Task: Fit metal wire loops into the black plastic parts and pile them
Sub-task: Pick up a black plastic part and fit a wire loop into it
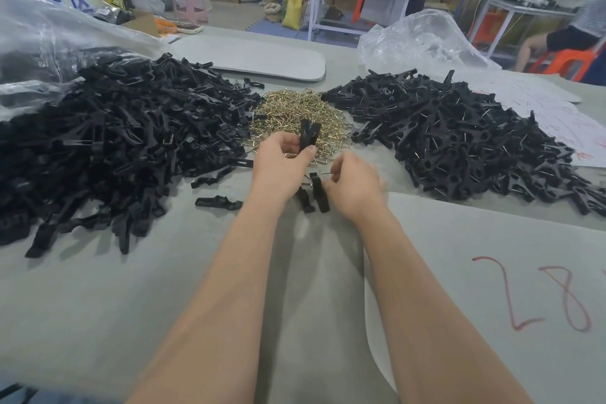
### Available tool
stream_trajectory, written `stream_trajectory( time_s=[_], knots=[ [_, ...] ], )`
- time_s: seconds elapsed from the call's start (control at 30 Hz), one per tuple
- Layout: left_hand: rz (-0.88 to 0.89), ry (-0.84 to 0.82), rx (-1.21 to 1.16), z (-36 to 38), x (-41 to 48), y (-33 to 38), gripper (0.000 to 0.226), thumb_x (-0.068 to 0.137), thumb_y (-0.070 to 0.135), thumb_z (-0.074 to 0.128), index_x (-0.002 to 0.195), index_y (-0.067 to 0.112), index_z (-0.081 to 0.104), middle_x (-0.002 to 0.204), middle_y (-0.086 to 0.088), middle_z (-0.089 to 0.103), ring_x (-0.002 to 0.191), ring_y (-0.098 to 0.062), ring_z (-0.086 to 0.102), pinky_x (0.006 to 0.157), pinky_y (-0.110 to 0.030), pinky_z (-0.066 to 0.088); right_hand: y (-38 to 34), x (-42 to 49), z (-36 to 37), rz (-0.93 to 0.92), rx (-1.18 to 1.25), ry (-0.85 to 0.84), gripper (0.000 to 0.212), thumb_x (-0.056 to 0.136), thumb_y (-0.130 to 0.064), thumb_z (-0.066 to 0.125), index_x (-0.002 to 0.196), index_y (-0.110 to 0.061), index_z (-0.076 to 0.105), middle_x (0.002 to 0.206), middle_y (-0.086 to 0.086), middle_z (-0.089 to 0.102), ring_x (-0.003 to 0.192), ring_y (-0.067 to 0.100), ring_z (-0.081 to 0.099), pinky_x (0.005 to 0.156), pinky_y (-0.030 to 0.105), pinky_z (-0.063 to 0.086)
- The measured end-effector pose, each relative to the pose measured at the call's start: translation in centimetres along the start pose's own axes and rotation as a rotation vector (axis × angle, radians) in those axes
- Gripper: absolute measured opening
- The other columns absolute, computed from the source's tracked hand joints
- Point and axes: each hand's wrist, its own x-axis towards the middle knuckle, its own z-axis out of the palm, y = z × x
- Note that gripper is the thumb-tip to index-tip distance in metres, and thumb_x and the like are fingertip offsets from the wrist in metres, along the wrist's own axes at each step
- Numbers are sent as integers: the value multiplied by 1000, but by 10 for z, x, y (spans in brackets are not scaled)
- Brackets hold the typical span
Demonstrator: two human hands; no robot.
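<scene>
Step in hand, as I judge it: seating a loop in a black part, just nearer the person than the wire loop heap [295, 111].

Left hand [282, 162]: fingers and thumb curled round the upright black parts [309, 134], whose top ends stand up in front of the heap's near edge.

Right hand [355, 185]: just right of the left hand, nearer the person than the heap. Its fingers are curled in and pinch the lower black part [320, 193] by its upper end. A thin glint of wire shows at the fingertips; I cannot tell whether it is a loop being held or one already seated.

Stock: unfitted pile [114, 141] lies left of the heap. Fitted pile [459, 138], with wire showing in many pieces, lies right of it. All of it sits on the grey counter [164, 272].

Notes for doing it well:
- Keep the part steady in one hand, slot facing up, so the loop's ends can be lined up by eye.
- Take a single loop. The heap is tangled, so shake off any that cling.
- Push both ends in evenly, since a skewed loop will likely jam or spring out.
- Check the seat by feel, then put the piece on the pile right of the heap, away from the loose loops.
</scene>
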Motion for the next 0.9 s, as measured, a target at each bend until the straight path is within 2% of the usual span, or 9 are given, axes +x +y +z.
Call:
stream_trajectory(
  time_s=[0.1,0.2,0.3,0.37,0.43,0.57,0.67,0.8,0.9],
  knots=[
    [118,27,221,1,-1,-2,12,86,19,67,95,21,58,90,9,60,91,-16,61,79,-27,45,3,1,-4,-39,173,111,9,89,-23,60,96,-20,55,90,-3,61,96,21,58,85,31,36],
    [242,-22,385,4,-2,-4,15,87,16,65,101,18,61,102,1,63,94,-21,60,87,-37,48,10,4,-23,4,659,220,13,87,-15,66,95,-4,64,72,-1,62,62,11,63,62,18,47],
    [367,-61,511,6,-4,-3,20,88,13,63,107,14,62,103,1,57,96,-23,56,88,-38,45,23,4,-40,30,896,172,10,87,-9,65,93,-2,68,65,3,64,49,3,57,52,15,47],
    [422,-73,525,7,-5,-2,21,87,10,62,108,13,62,102,1,55,97,-23,55,89,-39,46,26,2,-43,-4,801,148,7,86,-13,66,90,-8,70,64,0,66,51,1,57,54,15,47],
    [453,-87,512,6,-6,-2,23,87,8,63,109,14,63,100,4,52,97,-22,56,90,-39,47,24,1,-43,-50,644,154,4,84,-18,68,85,-15,71,66,-5,67,62,4,62,63,19,49],
    [504,-128,529,7,-8,0,29,86,6,63,114,14,63,105,3,55,100,-20,56,90,-38,47,21,0,-44,-74,522,103,6,82,-18,70,87,-14,72,71,0,67,74,14,64,74,26,48],
    [509,-151,527,7,-8,0,29,86,6,63,113,14,63,107,1,58,99,-21,56,89,-40,48,22,0,-45,-68,543,68,12,82,-17,71,90,-9,72,68,-3,65,65,7,58,69,24,45],
    [527,-181,511,4,-9,1,25,86,6,64,110,14,65,104,1,58,97,-20,57,88,-40,49,22,-1,-48,-51,605,21,10,82,-14,71,87,-5,72,63,-4,62,47,-4,51,55,12,38],
    [537,-213,507,3,-10,2,24,85,7,65,108,15,66,104,2,59,97,-20,57,87,-41,49,23,-2,-52,-25,642,-16,4,81,-13,71,77,-11,71,59,0,62,39,-4,45,54,17,34]
  ],
)
